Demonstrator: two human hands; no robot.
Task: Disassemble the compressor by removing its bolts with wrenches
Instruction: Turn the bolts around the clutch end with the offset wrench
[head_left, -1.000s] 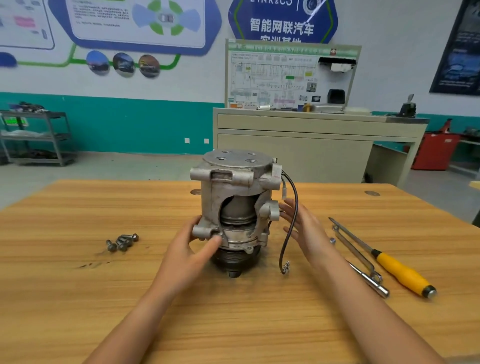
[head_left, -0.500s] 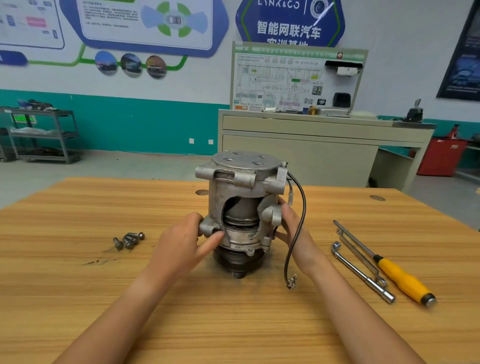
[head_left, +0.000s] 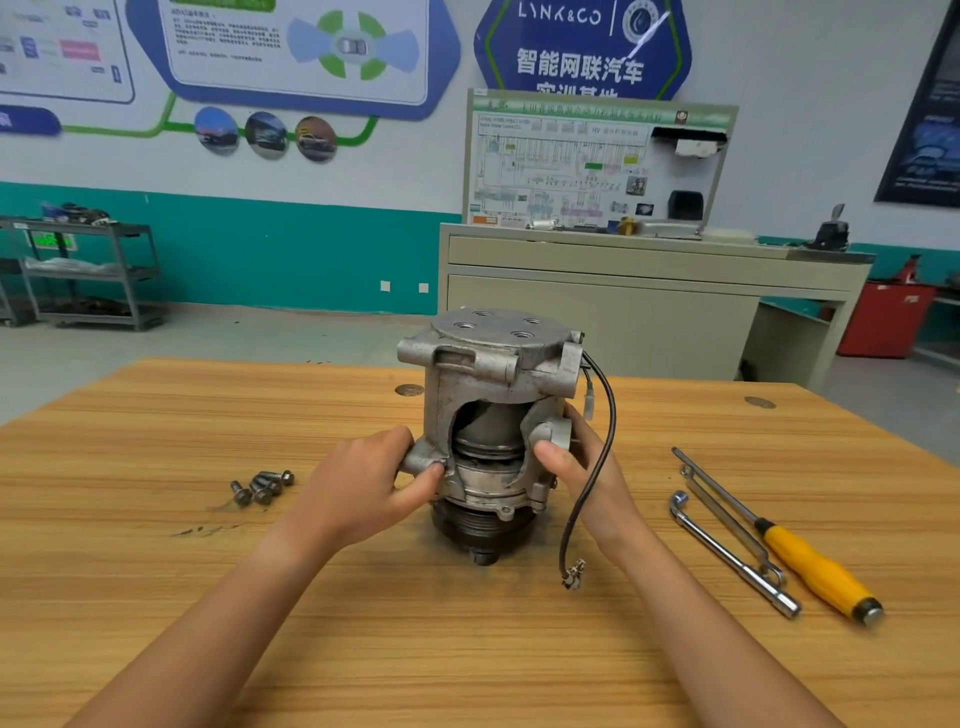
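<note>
The right hand (head_left: 584, 470), a second ago open beside the compressor (head_left: 493, 374), now grasps its right lug, and the left hand (head_left: 363, 483) grips the left lug. The compressor stands upright in the middle of the surface (head_left: 467, 665). Loose bolts (head_left: 262, 486) lie to the left and the wrenches (head_left: 732, 555) to the right, so pulling the housing apart probably comes next.

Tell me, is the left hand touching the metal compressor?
Touching. The head view shows the left hand gripping a lug low on the compressor, thumb pressed against it.
</note>
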